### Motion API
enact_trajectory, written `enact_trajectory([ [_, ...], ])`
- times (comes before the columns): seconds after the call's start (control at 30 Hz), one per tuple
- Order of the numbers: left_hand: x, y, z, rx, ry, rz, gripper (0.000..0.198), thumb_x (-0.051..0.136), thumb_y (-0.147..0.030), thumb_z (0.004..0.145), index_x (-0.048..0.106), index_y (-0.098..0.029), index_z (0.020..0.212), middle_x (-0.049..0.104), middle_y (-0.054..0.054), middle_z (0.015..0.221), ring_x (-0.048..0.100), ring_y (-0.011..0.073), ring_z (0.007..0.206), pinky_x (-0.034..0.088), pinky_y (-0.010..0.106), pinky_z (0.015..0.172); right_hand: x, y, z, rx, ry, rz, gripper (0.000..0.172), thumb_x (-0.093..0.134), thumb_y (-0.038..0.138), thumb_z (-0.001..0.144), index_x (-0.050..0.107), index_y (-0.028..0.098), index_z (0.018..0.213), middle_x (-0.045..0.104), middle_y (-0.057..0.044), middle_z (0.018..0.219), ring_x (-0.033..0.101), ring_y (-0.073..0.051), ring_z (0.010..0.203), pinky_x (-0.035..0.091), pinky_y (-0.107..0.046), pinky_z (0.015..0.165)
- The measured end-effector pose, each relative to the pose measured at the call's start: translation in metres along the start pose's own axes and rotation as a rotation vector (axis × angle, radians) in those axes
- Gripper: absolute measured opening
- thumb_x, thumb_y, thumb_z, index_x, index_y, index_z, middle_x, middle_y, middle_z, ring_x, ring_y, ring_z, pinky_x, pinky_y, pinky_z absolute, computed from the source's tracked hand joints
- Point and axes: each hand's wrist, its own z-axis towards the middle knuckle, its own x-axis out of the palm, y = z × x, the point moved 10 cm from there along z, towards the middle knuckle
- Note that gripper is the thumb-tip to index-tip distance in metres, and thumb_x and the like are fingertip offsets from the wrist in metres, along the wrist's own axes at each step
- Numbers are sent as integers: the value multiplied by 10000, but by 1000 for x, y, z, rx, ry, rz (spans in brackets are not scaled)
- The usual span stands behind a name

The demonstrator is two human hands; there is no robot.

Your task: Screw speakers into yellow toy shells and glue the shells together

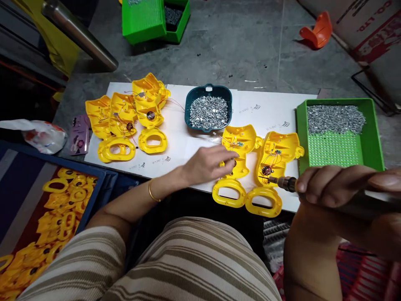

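My right hand (335, 186) is wrapped round a dark power screwdriver (288, 183). Its thin bit points left, over the lower part of the rightmost yellow toy shell (290, 144), close to a round speaker (266, 170). My left hand (208, 165) reaches over the left edge of a neighbouring yellow shell (241, 136), fingers bent and drawn together; what they pinch, if anything, is hidden. Both shells lie with the hollow side up, showing wires and small green circuit boards. Yellow oval rings (230, 180) lie below them, at the near table edge.
A dark teal bowl (208, 125) of small screws stands mid-table. A green basket (341, 156) with metal parts is at right. More wired yellow shells (123, 110) lie left. A blue-rimmed crate (103, 177) of yellow parts is lower left. Green bins (142, 25) stand behind.
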Motion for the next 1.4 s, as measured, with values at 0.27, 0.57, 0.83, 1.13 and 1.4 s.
enact_trajectory([
  [0.27,35,-25,-30,-88,-47,-210,163,597,-203,910,699,-115,818,663,2,641,582,56,551,455,144,544,52,28,-3,-146,49,70,128,705,320,759,698,247,864,523,45,464,449,-139,304,393,-325,293],
  [0.57,37,-23,-30,-63,20,-165,187,602,-248,933,708,-126,838,701,22,689,623,86,595,464,181,562,63,21,-2,-218,152,157,158,683,297,786,726,226,921,513,38,449,466,-125,308,411,-283,300],
  [0.83,47,-19,-31,-88,122,-180,198,601,-275,941,723,-141,863,723,25,730,656,88,637,485,172,597,63,9,-4,-139,110,84,155,689,383,774,696,282,891,461,52,423,406,-127,295,383,-302,305],
  [1.13,50,-15,-33,-134,149,-155,254,651,-365,906,729,-137,987,724,9,714,652,78,597,502,162,596,73,6,1,-131,247,85,202,642,350,808,721,284,982,475,36,423,491,-154,340,421,-299,320],
  [1.4,27,-3,-49,-195,-18,-44,360,618,-454,911,704,-138,1060,704,24,780,611,90,618,515,187,629,67,6,7,-144,210,61,181,697,368,784,717,275,939,535,28,469,493,-159,342,445,-328,339],
])
